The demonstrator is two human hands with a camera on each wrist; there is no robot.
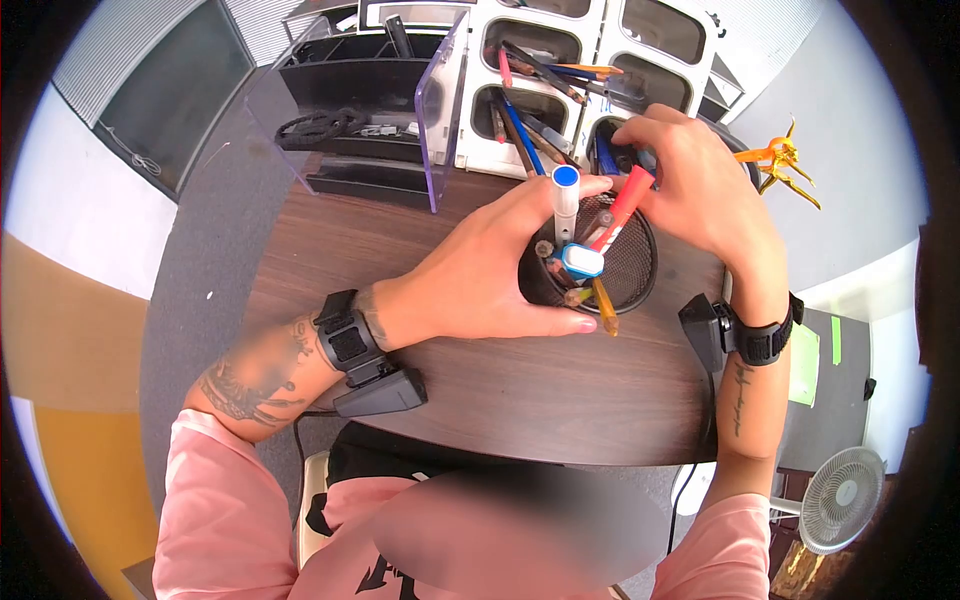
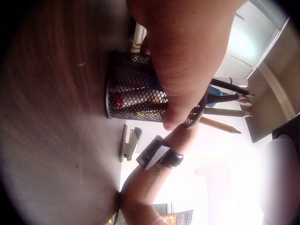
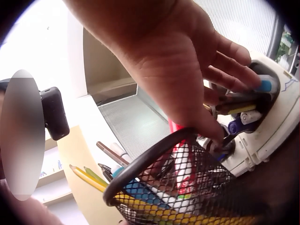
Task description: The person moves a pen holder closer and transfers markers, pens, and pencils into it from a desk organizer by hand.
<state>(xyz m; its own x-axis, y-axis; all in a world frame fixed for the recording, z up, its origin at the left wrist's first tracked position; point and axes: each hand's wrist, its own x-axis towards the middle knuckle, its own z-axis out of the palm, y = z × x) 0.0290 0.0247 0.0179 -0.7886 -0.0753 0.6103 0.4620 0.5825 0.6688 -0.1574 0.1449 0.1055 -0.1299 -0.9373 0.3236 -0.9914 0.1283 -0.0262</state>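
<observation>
My left hand (image 1: 455, 265) grips a black mesh pen cup (image 1: 635, 262) on the wooden table, thumb on the near side. Out of the cup stick a white marker with a blue end (image 1: 565, 205), a red-and-white marker (image 1: 622, 208), a yellow pencil (image 1: 606, 308) and other pencils. Beyond it, my right hand (image 1: 700, 185) reaches over the cup's far rim to a compartment of the white organizer (image 3: 280, 123). Its fingers are loosely bent, with tips right at a blue-banded marker (image 3: 266, 85); a blue marker (image 3: 238, 125) lies below them. The thumb is apart from the fingers.
More pens and pencils (image 1: 540, 70) fill the organizer's other compartments. A clear acrylic holder (image 1: 437, 120) with black trays stands at the back left. A stapler (image 2: 130, 143) lies beyond the cup in the left wrist view. A golden figure (image 1: 780, 160) is at the right.
</observation>
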